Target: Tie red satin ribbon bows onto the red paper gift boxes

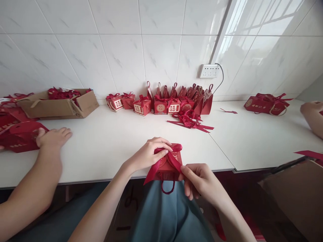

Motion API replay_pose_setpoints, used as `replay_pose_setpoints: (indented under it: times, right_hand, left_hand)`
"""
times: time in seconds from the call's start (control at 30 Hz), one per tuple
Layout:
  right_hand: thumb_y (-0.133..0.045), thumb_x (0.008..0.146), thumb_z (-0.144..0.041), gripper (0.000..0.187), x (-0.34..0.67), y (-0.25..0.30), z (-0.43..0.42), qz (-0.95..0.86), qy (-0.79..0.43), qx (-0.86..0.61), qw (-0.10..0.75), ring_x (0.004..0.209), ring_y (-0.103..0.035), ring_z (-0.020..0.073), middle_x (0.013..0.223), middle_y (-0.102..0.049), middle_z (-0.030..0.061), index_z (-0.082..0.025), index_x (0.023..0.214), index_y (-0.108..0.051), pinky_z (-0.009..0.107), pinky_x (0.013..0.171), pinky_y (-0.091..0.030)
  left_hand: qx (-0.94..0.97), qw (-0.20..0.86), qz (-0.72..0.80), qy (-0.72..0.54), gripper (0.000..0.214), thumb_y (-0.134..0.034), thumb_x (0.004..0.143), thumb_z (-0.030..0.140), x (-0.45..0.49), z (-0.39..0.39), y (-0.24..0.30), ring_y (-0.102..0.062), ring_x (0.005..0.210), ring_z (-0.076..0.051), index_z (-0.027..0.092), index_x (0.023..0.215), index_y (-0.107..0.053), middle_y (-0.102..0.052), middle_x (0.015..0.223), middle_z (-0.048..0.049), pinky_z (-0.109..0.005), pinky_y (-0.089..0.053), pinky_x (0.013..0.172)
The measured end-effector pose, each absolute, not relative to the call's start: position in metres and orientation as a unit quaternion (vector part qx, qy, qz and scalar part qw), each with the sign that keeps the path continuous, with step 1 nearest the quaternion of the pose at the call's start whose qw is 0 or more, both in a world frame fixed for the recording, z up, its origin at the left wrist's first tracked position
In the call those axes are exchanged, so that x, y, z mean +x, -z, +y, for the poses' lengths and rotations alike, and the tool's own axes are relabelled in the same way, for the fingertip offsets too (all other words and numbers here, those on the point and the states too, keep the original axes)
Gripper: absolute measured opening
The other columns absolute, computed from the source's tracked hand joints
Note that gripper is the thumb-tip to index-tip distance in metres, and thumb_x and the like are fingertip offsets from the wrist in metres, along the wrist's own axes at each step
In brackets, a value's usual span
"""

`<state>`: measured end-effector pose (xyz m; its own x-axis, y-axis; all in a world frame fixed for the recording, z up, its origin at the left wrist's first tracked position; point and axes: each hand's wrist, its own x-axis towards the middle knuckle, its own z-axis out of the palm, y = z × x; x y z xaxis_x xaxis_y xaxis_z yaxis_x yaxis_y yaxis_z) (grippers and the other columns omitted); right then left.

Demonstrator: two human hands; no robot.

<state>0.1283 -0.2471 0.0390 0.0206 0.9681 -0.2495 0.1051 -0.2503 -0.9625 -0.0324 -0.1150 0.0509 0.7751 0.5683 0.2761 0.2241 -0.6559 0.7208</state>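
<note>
At the table's front edge lies a small red gift box (167,166) with gold print, its dark red cord handle (168,193) hanging over the edge toward me. A shiny red ribbon (152,172) is tied in a bow on its top. The fingers and thumb of my left hand (155,151) are closed on the bow near its knot. My right hand (198,179) pinches one ribbon tail at the box's right side. The other tail hangs loose at the lower left. My left fingers hide part of the bow.
Finished-looking red boxes (161,108) line the wall, with loose ribbons (190,121) before them. An open cardboard box (57,109) stands left. A co-worker's hand (54,136) touches a red bag there. Another red box (264,104) and another person's hand (313,114) are right.
</note>
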Motion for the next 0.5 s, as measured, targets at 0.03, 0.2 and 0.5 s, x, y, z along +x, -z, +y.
replay_pose_setpoints:
  times: [0.03,0.2,0.5]
  right_hand:
    - [-0.044,0.085,-0.054,0.043,0.125,-0.038,-0.248,-0.460,-0.533,-0.587,0.400,0.036,-0.051,0.0102,0.044,-0.058,-0.0011,-0.017,0.066,-0.058,0.018,0.035,-0.031]
    - [-0.045,0.088,-0.042,0.036,0.115,-0.029,-0.259,-0.515,-0.488,-0.602,0.367,0.040,-0.054,0.0109,0.048,-0.061,-0.0012,-0.019,0.064,-0.057,0.019,0.041,-0.038]
    - [-0.063,0.081,-0.027,0.011,0.179,-0.045,-0.321,-0.732,-0.438,-0.470,0.227,0.058,-0.065,0.0149,0.066,-0.070,0.0007,-0.023,0.072,-0.069,0.021,0.051,-0.046]
  left_hand:
    - [0.875,0.348,0.226,-0.247,0.023,-0.048,0.087,0.028,-0.032,-0.115,-0.051,-0.056,0.108,-0.021,0.026,0.092,-0.071,-0.064,0.109,-0.0042,-0.037,-0.042,0.099]
    - [0.873,0.353,0.231,-0.244,0.022,-0.050,0.087,0.027,-0.032,-0.115,-0.051,-0.056,0.108,-0.020,0.027,0.090,-0.071,-0.063,0.109,-0.0034,-0.037,-0.041,0.100]
    - [0.864,0.368,0.236,-0.251,0.022,-0.049,0.086,0.027,-0.032,-0.115,-0.047,-0.056,0.109,-0.021,0.027,0.090,-0.071,-0.062,0.110,-0.0036,-0.038,-0.040,0.100]
